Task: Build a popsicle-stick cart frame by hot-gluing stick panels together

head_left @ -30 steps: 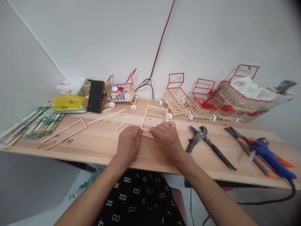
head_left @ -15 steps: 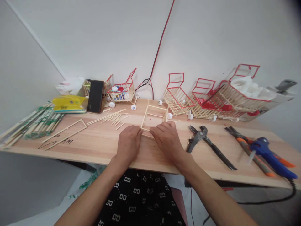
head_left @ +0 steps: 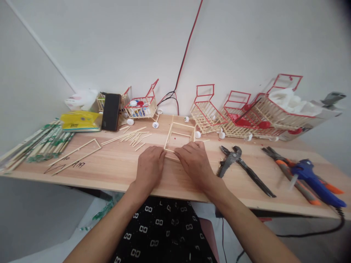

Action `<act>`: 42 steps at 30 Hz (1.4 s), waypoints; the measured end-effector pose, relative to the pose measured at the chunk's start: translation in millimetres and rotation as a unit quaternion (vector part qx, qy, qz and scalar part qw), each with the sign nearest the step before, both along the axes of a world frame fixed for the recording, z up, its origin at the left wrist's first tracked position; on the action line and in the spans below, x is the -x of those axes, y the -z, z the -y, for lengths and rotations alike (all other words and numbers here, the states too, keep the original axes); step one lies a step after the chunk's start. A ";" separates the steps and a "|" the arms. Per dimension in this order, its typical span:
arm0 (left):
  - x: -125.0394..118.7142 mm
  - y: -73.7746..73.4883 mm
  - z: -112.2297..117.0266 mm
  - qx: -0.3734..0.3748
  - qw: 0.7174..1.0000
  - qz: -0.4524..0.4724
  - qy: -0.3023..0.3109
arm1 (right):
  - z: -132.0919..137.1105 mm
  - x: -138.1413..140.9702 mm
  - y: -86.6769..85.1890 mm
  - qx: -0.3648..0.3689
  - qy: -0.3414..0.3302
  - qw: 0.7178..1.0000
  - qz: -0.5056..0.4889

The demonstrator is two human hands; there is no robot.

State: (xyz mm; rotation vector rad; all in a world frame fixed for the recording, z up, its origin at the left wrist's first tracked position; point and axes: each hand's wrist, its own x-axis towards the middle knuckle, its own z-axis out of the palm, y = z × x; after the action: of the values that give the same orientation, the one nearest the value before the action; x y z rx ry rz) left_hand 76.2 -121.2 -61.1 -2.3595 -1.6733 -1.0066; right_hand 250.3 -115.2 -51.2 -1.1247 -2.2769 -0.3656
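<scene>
A small box-like frame of thin wooden sticks point(head_left: 182, 126) stands on the table in front of me. My left hand point(head_left: 150, 163) pinches its near left corner between closed fingers. At the near right side my right hand point(head_left: 194, 160) is closed on the same frame, its fingertips on the near stick. Both hands hide parts of the frame's near edge. Loose cut sticks point(head_left: 134, 137) lie just beyond my left hand, and a flat three-sided stick frame point(head_left: 95, 145) rests farther left.
Black pliers point(head_left: 233, 157), orange-handled pliers point(head_left: 296, 179) and a blue glue gun point(head_left: 315, 182) lie right. Small stick carts point(head_left: 208, 113) line the wall. A phone point(head_left: 111, 111), a yellow tissue pack point(head_left: 80, 120) and bundled sticks point(head_left: 52, 142) are on the left.
</scene>
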 end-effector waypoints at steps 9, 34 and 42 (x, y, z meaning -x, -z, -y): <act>-0.3 -0.5 -0.1 0.000 1.000 0.000 0.000 | -0.2 -0.1 0.4 0.005 0.001 1.000 0.002; -0.5 -2.7 1.2 0.006 1.000 0.005 0.001 | 1.6 1.2 -1.9 0.019 0.010 1.000 -0.001; -1.4 -2.7 1.2 0.013 1.000 0.019 0.003 | 1.8 1.2 -1.0 0.021 0.013 0.999 -0.023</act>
State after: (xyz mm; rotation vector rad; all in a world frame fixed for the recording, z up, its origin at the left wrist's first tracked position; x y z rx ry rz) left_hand 77.7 -122.4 -58.4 -2.3770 -1.7029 -1.0450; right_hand 249.1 -117.1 -50.3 -1.1725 -2.2409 -0.3007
